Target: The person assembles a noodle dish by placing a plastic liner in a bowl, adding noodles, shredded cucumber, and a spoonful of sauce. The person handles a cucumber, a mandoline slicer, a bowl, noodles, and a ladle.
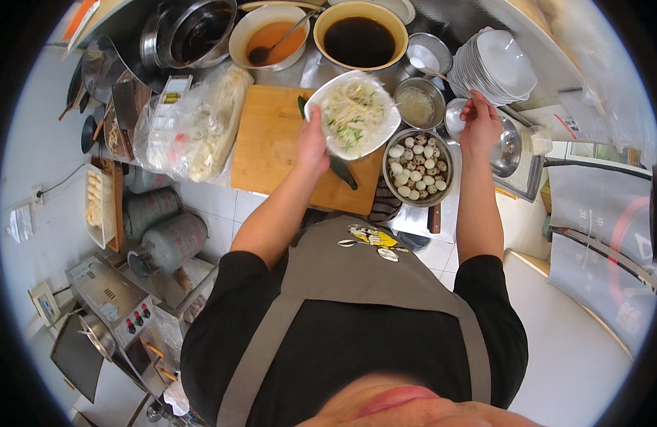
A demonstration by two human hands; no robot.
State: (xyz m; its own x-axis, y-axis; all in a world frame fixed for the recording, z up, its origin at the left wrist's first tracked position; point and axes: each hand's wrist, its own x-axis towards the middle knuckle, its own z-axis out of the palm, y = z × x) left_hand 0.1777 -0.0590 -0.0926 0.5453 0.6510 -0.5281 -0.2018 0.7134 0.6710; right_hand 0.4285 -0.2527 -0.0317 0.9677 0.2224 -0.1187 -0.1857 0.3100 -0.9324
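Note:
My left hand [313, 146] grips the near left rim of a white dish [377, 135], holding it tilted above the wooden cutting board [264, 135]. Pale shreds and green cucumber strips [353, 114] fill the dish. Partly hidden beneath it, a dark green cucumber [343, 173] lies on the board. My right hand [479, 128] is raised over small metal bowls on the right, its fingers drawn together; what they hold, if anything, cannot be made out. Next to it are a shallow metal bowl [454, 118] and a bowl of quail eggs [418, 169].
White bowls [505, 64] are stacked at the back right. Along the back stand a yellow-rimmed bowl of dark liquid [360, 41] and a bowl of orange sauce with a ladle [270, 35]. Left of the board lies a plastic bag [200, 135]. A brown-handled knife [434, 218] lies near the front edge.

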